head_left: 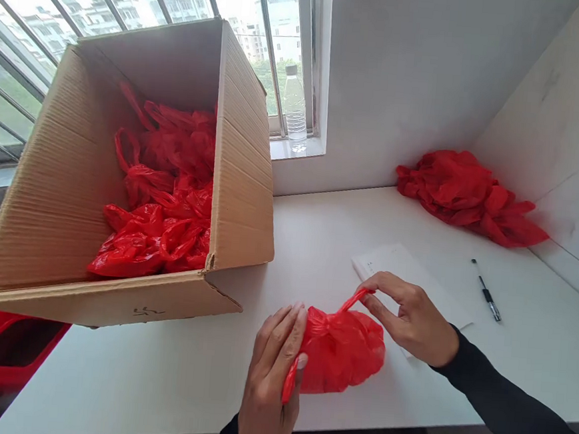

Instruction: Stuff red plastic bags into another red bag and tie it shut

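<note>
A small filled red plastic bag (342, 351) lies on the white table (167, 368) near the front edge. My left hand (275, 370) is closed on one of its handles at the bag's left side. My right hand (412, 317) pinches the other handle at the bag's upper right, pulling it taut. A cardboard box (66, 186) to the left stands open and holds several tied red bags (162, 214).
A pile of loose red plastic bags (466, 194) lies at the back right against the wall. A sheet of paper (396, 262) sits under my right hand, a pen (487, 291) to its right. A water bottle (295, 104) stands on the window sill. A red stool (3, 348) sits lower left.
</note>
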Tool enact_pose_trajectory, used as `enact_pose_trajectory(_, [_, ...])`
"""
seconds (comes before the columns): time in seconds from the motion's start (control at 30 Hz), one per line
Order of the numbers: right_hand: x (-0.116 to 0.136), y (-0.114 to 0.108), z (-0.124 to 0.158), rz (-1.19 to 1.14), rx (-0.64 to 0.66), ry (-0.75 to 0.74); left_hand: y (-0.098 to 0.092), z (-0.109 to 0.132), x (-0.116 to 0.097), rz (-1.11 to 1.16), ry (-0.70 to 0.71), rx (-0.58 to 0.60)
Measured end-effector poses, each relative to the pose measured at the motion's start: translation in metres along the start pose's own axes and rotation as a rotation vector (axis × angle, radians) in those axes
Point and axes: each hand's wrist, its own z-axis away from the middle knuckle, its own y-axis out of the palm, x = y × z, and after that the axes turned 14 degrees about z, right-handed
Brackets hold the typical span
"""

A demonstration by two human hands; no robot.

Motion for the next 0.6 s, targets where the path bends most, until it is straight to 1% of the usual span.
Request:
enact_pose_trajectory(0.03, [-0.013,0.0,0.005,0.051,0.003,0.059,-0.001,0.014,0.008,-0.021,-0.054,0.008])
enact_pose_trajectory(0.1, [-0.033,0.004,0.016,0.109,0.031,0.163,-0.001,0.036,0.019,-0.025,-0.216,0.033])
enact_pose_trajectory(0.17, [-0.037,0.011,0.026,0.078,0.014,0.224,0.004,0.045,0.021,0.012,-0.34,0.018])
enact_pose_trajectory(0.2, [-0.033,0.017,0.031,0.041,-0.029,0.229,0.008,0.044,0.018,0.02,-0.348,0.003])
enact_pose_trajectory(0.23, [-0.026,0.023,0.035,0.003,-0.082,0.21,0.013,0.04,0.015,0.009,-0.318,-0.004])
enact_pose_trajectory(0.27, [-0.017,0.031,0.039,-0.018,-0.127,0.157,0.019,0.034,0.011,-0.023,-0.255,0.013])
enact_pose_trajectory(0.3, [-0.007,0.04,0.044,-0.011,-0.151,0.073,0.026,0.027,0.008,-0.071,-0.177,0.049])
enact_pose_trajectory(0.37, [0.006,0.061,0.052,0.095,-0.131,-0.129,0.041,0.016,0.007,-0.177,-0.061,0.15])
enact_pose_trajectory(0.4, [0.008,0.072,0.056,0.179,-0.111,-0.207,0.049,0.012,0.009,-0.22,-0.021,0.193])
enact_pose_trajectory(0.43, [0.007,0.082,0.059,0.263,-0.097,-0.256,0.055,0.011,0.012,-0.254,0.004,0.219])
enact_pose_trajectory(0.5, [0.0,0.098,0.063,0.401,-0.09,-0.29,0.065,0.012,0.019,-0.297,0.034,0.212])
enact_pose_trajectory(0.6, [-0.014,0.11,0.066,0.511,-0.084,-0.306,0.072,0.02,0.024,-0.342,0.031,0.187])
